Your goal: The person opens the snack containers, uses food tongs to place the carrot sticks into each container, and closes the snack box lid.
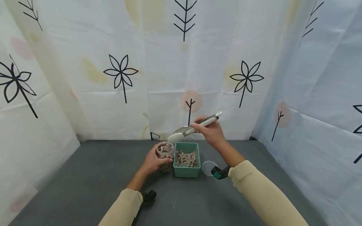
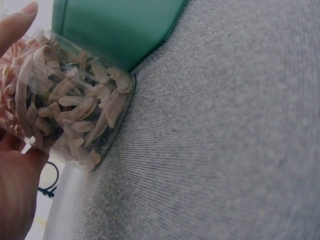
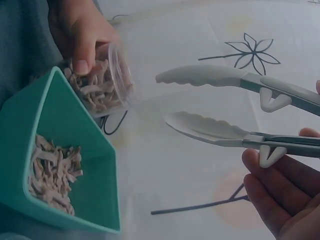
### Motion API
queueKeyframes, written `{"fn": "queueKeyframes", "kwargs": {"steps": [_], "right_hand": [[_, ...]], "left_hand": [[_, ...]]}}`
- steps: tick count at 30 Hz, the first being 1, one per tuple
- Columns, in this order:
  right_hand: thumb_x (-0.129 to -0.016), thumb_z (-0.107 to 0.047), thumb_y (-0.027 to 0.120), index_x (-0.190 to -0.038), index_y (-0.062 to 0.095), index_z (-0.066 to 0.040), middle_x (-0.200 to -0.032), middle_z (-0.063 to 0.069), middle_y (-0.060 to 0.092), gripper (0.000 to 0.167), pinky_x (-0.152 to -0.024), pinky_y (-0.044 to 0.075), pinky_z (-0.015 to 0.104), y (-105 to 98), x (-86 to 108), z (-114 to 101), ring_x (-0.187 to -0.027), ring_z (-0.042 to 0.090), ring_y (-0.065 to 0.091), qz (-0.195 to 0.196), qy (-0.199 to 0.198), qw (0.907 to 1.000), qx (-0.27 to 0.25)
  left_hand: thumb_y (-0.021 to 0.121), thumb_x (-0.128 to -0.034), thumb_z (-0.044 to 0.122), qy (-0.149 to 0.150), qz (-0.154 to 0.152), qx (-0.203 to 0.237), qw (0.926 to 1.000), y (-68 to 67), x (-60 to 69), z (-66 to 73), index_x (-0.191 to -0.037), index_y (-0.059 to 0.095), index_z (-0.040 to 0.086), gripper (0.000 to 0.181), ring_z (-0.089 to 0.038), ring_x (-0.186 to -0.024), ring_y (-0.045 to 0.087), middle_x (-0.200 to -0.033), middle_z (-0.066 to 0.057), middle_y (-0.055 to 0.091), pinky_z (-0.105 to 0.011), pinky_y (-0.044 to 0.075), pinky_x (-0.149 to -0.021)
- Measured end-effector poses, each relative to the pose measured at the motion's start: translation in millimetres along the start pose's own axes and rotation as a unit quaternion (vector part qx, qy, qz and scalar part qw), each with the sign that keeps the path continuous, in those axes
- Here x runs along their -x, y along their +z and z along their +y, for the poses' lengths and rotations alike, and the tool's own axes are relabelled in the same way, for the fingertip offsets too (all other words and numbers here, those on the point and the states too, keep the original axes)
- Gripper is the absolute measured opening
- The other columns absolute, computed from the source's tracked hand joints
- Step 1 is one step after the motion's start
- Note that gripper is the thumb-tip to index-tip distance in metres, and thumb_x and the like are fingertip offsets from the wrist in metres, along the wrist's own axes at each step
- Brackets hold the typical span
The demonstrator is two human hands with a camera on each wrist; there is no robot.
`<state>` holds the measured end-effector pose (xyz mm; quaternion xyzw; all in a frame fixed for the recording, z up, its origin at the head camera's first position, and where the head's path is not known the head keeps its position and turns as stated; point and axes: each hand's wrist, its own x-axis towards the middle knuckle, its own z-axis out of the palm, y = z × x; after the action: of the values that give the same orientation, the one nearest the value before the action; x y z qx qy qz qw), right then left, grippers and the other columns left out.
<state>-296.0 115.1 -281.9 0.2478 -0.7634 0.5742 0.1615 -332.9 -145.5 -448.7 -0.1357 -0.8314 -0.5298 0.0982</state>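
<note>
Gripping jar (image 1: 165, 150) with left hand (image 1: 154, 163), fingers curled round its side, near far edge of table (image 1: 107, 179), just left of tub (image 1: 186, 172). Pinching tongs (image 1: 189, 131) in right hand (image 1: 211, 131), with tips spread, hovering above rim level, leaving a gap to jar. Showing clear wall, beige strips (image 2: 75, 107) piled inside. Partly covering lid (image 1: 208, 167) with wrist camera (image 1: 222, 172). Cutting off jar top in left wrist view, handle ends in right.
</note>
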Motion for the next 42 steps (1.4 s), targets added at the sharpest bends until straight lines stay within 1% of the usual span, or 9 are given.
{"fn": "queueKeyframes", "kwargs": {"steps": [4, 8, 11, 15, 20, 25, 29, 35, 42], "right_hand": [[-0.089, -0.006, 0.07, -0.107, 0.065, 0.008, -0.093, 0.02, 0.068, 0.023, -0.073, 0.054, 0.036, -8.9, -5.3, 21.4, -0.079, 0.022, 0.067, 0.002, -0.001, 1.0, 0.001], [-0.088, -0.009, 0.073, -0.108, 0.065, 0.006, -0.098, 0.019, 0.067, 0.026, -0.069, 0.051, 0.029, -17.9, -3.5, 40.5, -0.078, 0.012, 0.063, 0.0, 0.001, 0.9998, 0.018], [-0.088, -0.01, 0.074, -0.108, 0.065, 0.004, -0.101, 0.018, 0.065, 0.027, -0.068, 0.049, 0.026, -23.9, 2.7, 49.0, -0.083, 0.017, 0.063, -0.012, 0.007, 0.9993, 0.034], [-0.087, -0.006, 0.073, -0.111, 0.062, 0.005, -0.108, 0.023, 0.062, 0.028, -0.073, 0.051, 0.031, -29.2, 11.3, 61.9, -0.089, 0.022, 0.062, -0.055, 0.02, 0.9981, 0.018], [-0.087, -0.002, 0.072, -0.117, 0.058, 0.008, -0.109, 0.03, 0.057, 0.034, -0.073, 0.051, 0.041, -32.1, 20.7, 74.5, -0.081, 0.018, 0.06, -0.119, 0.041, 0.992, 0.0], [-0.088, 0.0, 0.07, -0.119, 0.054, 0.01, -0.108, 0.033, 0.052, 0.037, -0.068, 0.048, 0.034, -35.1, 25.0, 91.6, -0.072, 0.016, 0.053, -0.168, 0.036, 0.9851, -0.013], [-0.089, -0.004, 0.069, -0.121, 0.055, 0.004, -0.108, 0.031, 0.052, 0.036, -0.072, 0.048, 0.035, -36.7, 24.8, 95.0, -0.076, 0.02, 0.053, -0.184, 0.051, 0.9814, -0.013], [-0.09, -0.007, 0.069, -0.123, 0.053, 0.005, -0.11, 0.031, 0.053, 0.039, -0.077, 0.048, 0.037, -35.5, 21.4, 102.1, -0.085, 0.023, 0.056, -0.206, 0.078, 0.9754, -0.008], [-0.088, -0.006, 0.072, -0.122, 0.055, 0.007, -0.11, 0.03, 0.053, 0.04, -0.072, 0.049, 0.036, -30.9, 25.5, 110.1, -0.08, 0.025, 0.056, -0.219, 0.013, 0.9749, 0.037]], "left_hand": [[0.089, -0.071, 0.023, 0.004, 0.0, -0.004, 1.0, -1.4, 0.9, 0.6, -0.141, 0.047, 0.012, 0.082, -0.03, -0.107, 0.055, -0.124, -0.017, 0.054, -0.047, 0.046, -0.085], [0.089, -0.071, 0.023, 0.002, 0.0, -0.004, 1.0, -2.1, 2.0, 1.3, -0.141, 0.047, 0.013, 0.082, -0.03, -0.106, 0.055, -0.124, -0.017, 0.054, -0.046, 0.046, -0.084], [0.089, -0.0716, 0.024, 0.001, -0.003, -0.003, 1.0, -2.2, 1.8, 0.8, -0.141, 0.047, 0.014, 0.082, -0.029, -0.106, 0.055, -0.125, -0.016, 0.054, -0.046, 0.047, -0.084], [0.088, -0.0723, 0.025, 0.003, -0.005, -0.001, 1.0, -2.3, 1.8, 0.1, -0.141, 0.047, 0.015, 0.081, -0.029, -0.106, 0.055, -0.125, -0.016, 0.054, -0.046, 0.047, -0.084], [0.088, -0.0725, 0.026, 0.007, -0.007, 0.001, 0.9999, -2.3, 1.7, -1.2, -0.142, 0.047, 0.015, 0.082, -0.028, -0.104, 0.056, -0.123, -0.015, 0.054, -0.045, 0.048, -0.082], [0.088, -0.0735, 0.025, 0.006, -0.013, 0.007, 0.9999, -2.6, 2.3, -0.9, -0.143, 0.046, 0.015, 0.082, -0.028, -0.104, 0.056, -0.124, -0.016, 0.054, -0.044, 0.049, -0.081], [0.087, -0.0735, 0.025, 0.004, -0.012, 0.006, 0.9999, -2.6, 1.6, 0.1, -0.143, 0.046, 0.015, 0.081, -0.029, -0.105, 0.056, -0.124, -0.016, 0.053, -0.044, 0.049, -0.081], [0.088, -0.0731, 0.024, 0.008, -0.012, -0.001, 0.9999, -3.0, 1.2, 0.5, -0.142, 0.046, 0.015, 0.081, -0.03, -0.105, 0.055, -0.125, -0.017, 0.053, -0.044, 0.048, -0.081], [0.088, -0.0735, 0.025, 0.012, -0.015, 0.0, 0.9998, -2.9, 2.2, -1.0, -0.142, 0.047, 0.016, 0.08, -0.028, -0.104, 0.056, -0.124, -0.016, 0.054, -0.042, 0.048, -0.08]]}}
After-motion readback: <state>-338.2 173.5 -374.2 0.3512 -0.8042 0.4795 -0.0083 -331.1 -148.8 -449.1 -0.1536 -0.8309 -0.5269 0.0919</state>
